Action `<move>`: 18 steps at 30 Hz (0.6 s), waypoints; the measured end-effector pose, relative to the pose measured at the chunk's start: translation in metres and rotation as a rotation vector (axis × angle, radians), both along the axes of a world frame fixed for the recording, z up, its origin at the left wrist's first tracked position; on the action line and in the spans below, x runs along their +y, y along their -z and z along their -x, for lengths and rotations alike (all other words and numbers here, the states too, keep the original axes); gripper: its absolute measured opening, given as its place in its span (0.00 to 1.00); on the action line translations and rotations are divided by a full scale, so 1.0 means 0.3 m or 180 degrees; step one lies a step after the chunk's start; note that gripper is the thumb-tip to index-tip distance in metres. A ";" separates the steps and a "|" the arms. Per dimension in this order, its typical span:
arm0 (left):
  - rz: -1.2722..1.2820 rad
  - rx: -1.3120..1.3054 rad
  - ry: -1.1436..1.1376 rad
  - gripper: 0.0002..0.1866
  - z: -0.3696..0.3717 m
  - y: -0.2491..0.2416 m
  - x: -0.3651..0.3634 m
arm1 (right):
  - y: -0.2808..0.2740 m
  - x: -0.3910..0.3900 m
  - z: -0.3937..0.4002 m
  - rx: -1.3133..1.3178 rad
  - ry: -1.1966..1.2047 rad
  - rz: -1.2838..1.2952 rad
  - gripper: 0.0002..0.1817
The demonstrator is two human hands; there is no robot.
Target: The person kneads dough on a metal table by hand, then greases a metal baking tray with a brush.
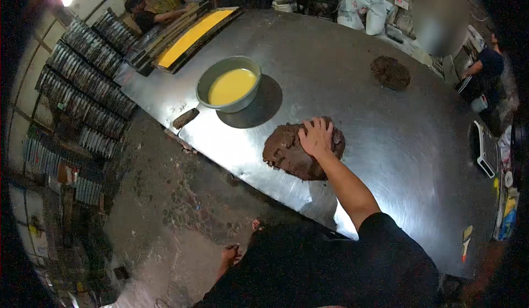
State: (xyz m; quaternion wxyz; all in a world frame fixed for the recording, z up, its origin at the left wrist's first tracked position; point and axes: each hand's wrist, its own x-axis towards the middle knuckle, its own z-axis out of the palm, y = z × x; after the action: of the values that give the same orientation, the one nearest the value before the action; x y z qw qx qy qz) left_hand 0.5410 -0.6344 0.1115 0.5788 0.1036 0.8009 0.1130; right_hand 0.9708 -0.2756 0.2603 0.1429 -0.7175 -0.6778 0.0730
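A big lump of dark brown dough [286, 154] lies on the steel table [386, 137], close to its near edge. My right hand [317, 137] rests flat on top of the lump with the fingers spread, pressing on it rather than gripping it. My bare forearm runs from the hand down to my black sleeve. My left hand is out of sight. A smaller lump of the same brown dough [390, 72] sits alone farther back on the table.
A metal bowl of yellow liquid [230, 84] stands left of the big lump. A long tray with a yellow filling [193, 35] lies at the far left corner. Stacked baking tins [88, 82] fill racks on the left. Other people work at the back.
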 end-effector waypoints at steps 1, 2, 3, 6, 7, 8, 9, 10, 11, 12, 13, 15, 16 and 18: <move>-0.0048 -0.0004 0.0060 0.19 -0.021 -0.007 0.031 | -0.001 0.018 -0.004 0.0013 -0.0018 0.0019 0.27; -0.0069 -0.0015 0.0046 0.19 -0.038 0.008 0.037 | -0.012 0.027 -0.005 0.0021 -0.0045 0.0051 0.27; -0.0098 0.0100 -0.0015 0.19 -0.050 0.018 0.015 | -0.015 0.016 -0.005 0.0015 -0.0065 0.0075 0.27; -0.0277 0.0150 -0.0109 0.19 -0.030 0.124 0.028 | -0.039 0.070 -0.027 0.0142 -0.0085 0.0126 0.26; -0.0384 0.0102 -0.0113 0.19 -0.004 0.189 0.032 | -0.008 0.116 -0.056 0.0759 -0.0173 -0.0036 0.24; -0.0407 0.0053 -0.0102 0.18 0.024 0.239 -0.022 | 0.031 0.120 -0.080 0.1378 -0.0219 -0.0120 0.23; -0.0399 -0.0008 -0.0063 0.18 0.049 0.271 -0.099 | 0.021 0.102 -0.094 0.1502 -0.0219 -0.0798 0.21; -0.0749 0.1177 0.2035 0.18 0.076 0.289 -0.133 | -0.030 0.081 -0.103 0.1582 -0.0197 -0.1472 0.18; -0.1116 0.2213 0.4210 0.18 0.088 0.302 -0.169 | -0.085 0.054 -0.099 0.1455 -0.0020 -0.1543 0.14; -0.0952 0.1116 0.1676 0.18 0.068 0.269 -0.188 | -0.130 0.003 -0.084 0.1308 0.0170 -0.1598 0.12; -0.0631 0.0129 -0.0878 0.18 0.044 0.242 -0.175 | -0.152 -0.047 -0.071 0.2055 0.0203 -0.1110 0.12; -0.0179 0.0509 0.0101 0.18 0.053 0.178 -0.169 | -0.175 -0.093 -0.051 0.2740 0.0323 -0.0664 0.13; -0.0033 0.0722 0.0374 0.17 0.027 0.106 -0.157 | -0.176 -0.104 -0.035 0.3552 0.0126 -0.0721 0.18; 0.0110 0.0942 0.0854 0.17 0.012 0.018 -0.146 | -0.216 -0.135 -0.027 0.4387 -0.0069 -0.0769 0.24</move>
State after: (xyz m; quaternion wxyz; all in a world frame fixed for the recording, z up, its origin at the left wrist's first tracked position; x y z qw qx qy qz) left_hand 0.5374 -0.6783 0.1060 0.4663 0.2150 0.8581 0.0047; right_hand 0.9790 -0.3162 0.3251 0.6183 -0.4800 -0.4432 0.4370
